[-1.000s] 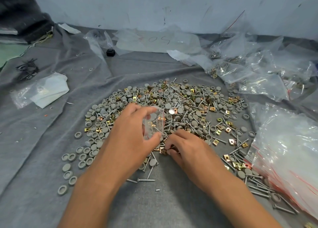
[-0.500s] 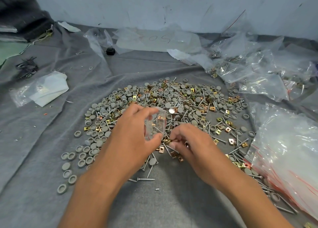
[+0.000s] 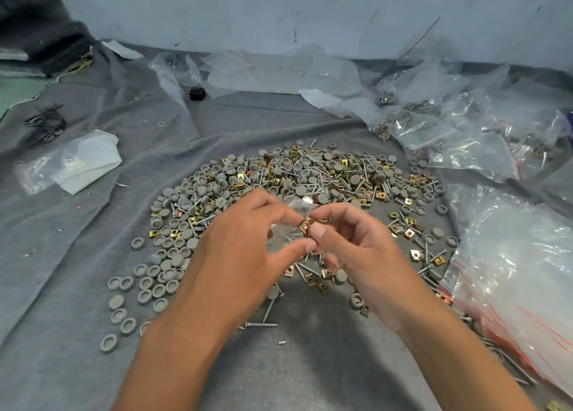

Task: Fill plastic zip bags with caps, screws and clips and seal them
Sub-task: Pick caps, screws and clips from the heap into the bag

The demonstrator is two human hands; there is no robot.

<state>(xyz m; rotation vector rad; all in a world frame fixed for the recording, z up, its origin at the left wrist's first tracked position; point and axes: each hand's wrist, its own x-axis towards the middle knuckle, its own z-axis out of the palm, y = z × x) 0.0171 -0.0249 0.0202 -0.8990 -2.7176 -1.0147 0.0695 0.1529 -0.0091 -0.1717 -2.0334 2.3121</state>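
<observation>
A wide heap of grey caps, steel screws and brass clips (image 3: 310,174) is spread over the grey cloth (image 3: 93,255). Above its near edge my left hand (image 3: 245,249) holds a small clear zip bag (image 3: 286,227) between thumb and fingers, its mouth facing right. My right hand (image 3: 356,246) pinches brass clips (image 3: 307,226) between thumb and forefinger right at the bag's mouth. Part of the bag is hidden behind my left fingers.
A stack of empty zip bags with red strips (image 3: 521,274) lies at the right. Filled bags (image 3: 449,131) are piled at the back right. A folded white sheet in plastic (image 3: 77,165) and black ties (image 3: 46,125) lie at the left; a wall runs behind.
My right hand lifted off the heap with brass clips and brought them up to the bag's mouth. My left hand kept holding the bag, rising slightly.
</observation>
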